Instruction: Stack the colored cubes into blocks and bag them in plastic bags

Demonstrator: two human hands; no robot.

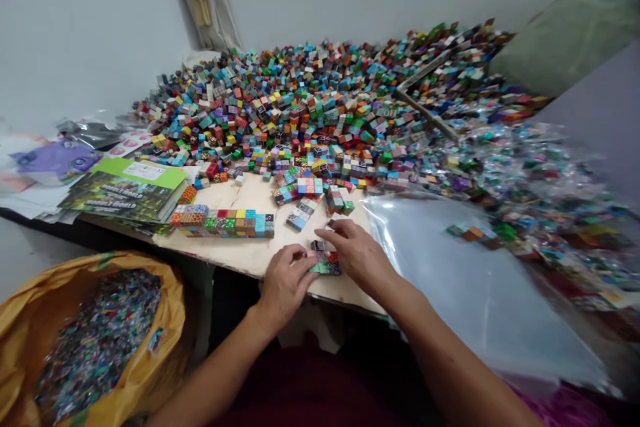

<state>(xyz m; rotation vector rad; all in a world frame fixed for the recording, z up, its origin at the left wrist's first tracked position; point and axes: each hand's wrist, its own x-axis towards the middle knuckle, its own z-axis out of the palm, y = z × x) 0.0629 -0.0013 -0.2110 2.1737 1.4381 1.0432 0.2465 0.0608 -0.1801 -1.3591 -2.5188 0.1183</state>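
Note:
A small block of printed cubes [326,263] lies at the table's front edge, between my two hands. My left hand [286,281] has its thumb and fingers closed on the left end of this block. Over the block's right end is my right hand [361,255], its fingers stretched out to the left and apart. A dark cube [331,223] shows by its fingertips; whether they touch it I cannot tell. Just behind lie short strips of joined cubes [301,213]. To the left stands a longer row of joined cubes [240,223].
A large heap of loose cubes [300,100] covers the table's back. Clear plastic sheets [450,267] lie at right, beside bagged cubes [530,167]. Green-and-dark printed booklets [125,193] are stacked at left. Below, a yellow sack [170,300] holds many small wrapped packets.

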